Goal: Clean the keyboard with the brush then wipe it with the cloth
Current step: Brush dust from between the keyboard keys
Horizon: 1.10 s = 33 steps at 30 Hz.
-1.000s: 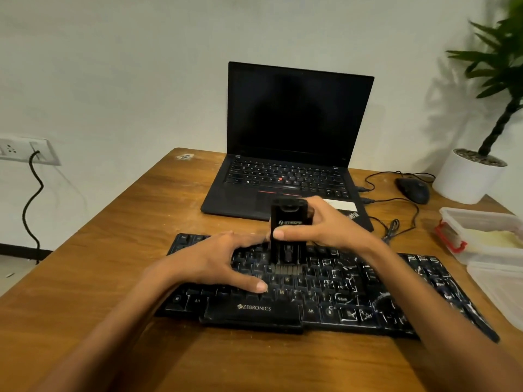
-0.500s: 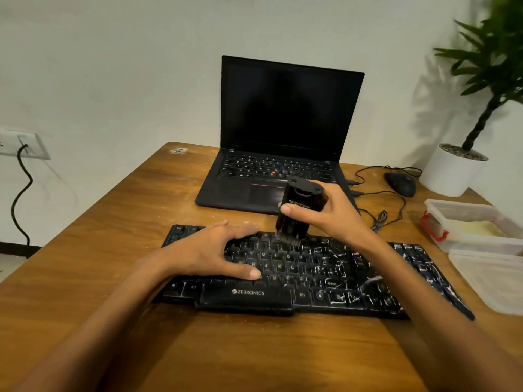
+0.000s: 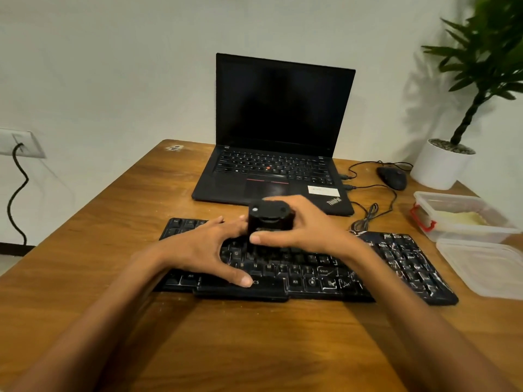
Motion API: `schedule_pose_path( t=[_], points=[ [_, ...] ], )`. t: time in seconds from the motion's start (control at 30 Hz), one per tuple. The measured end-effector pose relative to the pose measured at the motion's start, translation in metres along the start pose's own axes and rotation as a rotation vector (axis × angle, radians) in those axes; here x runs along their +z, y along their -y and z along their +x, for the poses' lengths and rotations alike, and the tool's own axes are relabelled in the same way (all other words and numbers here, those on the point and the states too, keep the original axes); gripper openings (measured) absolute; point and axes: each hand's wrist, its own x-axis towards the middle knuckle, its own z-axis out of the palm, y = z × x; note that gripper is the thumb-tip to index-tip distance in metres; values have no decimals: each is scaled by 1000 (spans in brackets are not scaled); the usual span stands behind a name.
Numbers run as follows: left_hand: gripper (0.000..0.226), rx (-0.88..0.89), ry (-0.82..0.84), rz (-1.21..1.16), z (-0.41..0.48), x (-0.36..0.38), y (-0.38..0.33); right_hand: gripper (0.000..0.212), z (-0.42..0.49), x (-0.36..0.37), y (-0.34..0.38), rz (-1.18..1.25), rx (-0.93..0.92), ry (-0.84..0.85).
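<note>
Keyboard: the black full-size plastic keyboard (image 3: 305,267) lies flat on the brown wooden counter (image 3: 254,340), near the person, in front of the open black laptop (image 3: 277,154). White streaks and specks cover its right half; the left and middle keys look darker and cleaner.
Brush: the stubby black plastic brush block (image 3: 268,219) stands upright over the middle rows of the keyboard, top end facing the camera.
Right hand: the right hand (image 3: 305,227) is wrapped around the brush, thumb across its near side, fingers behind it.
Left hand: the left hand (image 3: 203,247) lies spread flat on the left half of the keyboard, thumb on the spacebar edge, fingertips just beside the brush; it holds nothing and pins the board down.
Step in hand: brushing, judged unfinished, since the right side is streaked.
Doing it well: keep the left hand pressing so the board cannot slide; stroke along the rows toward the dirty right end, bristles angled into the gaps, light enough not to lift keycaps.
Hidden: the bristles sit behind the thumb and in shadow, so contact with the keys cannot be confirmed.
Cloth: none clearly visible; the clear plastic box (image 3: 458,216) at the right holds something pale yellow, which cannot be identified.
Blur: key legends are mostly unreadable.
</note>
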Motion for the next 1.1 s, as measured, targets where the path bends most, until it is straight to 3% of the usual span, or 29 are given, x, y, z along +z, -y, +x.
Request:
schedule_pose_path(
  t=[0.1, 0.17, 0.27, 0.37, 0.53, 0.73, 0.9, 1.03, 1.1],
  points=[
    [106, 9, 0, 21, -1, -2, -5, 40, -15, -18, -16, 3, 118, -7],
    [105, 8, 5, 26, 0, -3, -7, 35, -23, -37, -21, 27, 189, 0],
    [105, -9, 14, 31, -1, -3, -8, 19, -11, -29, -7, -4, 107, -7],
    [108, 28, 0, 34, -1, -2, -6, 21, 1, -2, -5, -1, 53, 6],
    [109, 9, 22, 21, -2, -4, -12, 26, -31, -41, -22, 20, 244, -63],
    [116, -9, 32, 22, -2, -4, -9, 24, -29, -23, -12, 128, 108, 54],
    [114, 17, 20, 35, -2, -5, -11, 23, -15, -26, -17, 107, 125, -205],
    [107, -33, 39, 27, -4, -5, -13, 22, -18, -15, -11, 139, 105, 4],
    [108, -52, 47, 25, -4, -5, -13, 22, -13, -12, -15, 89, 96, -74]
  ],
)
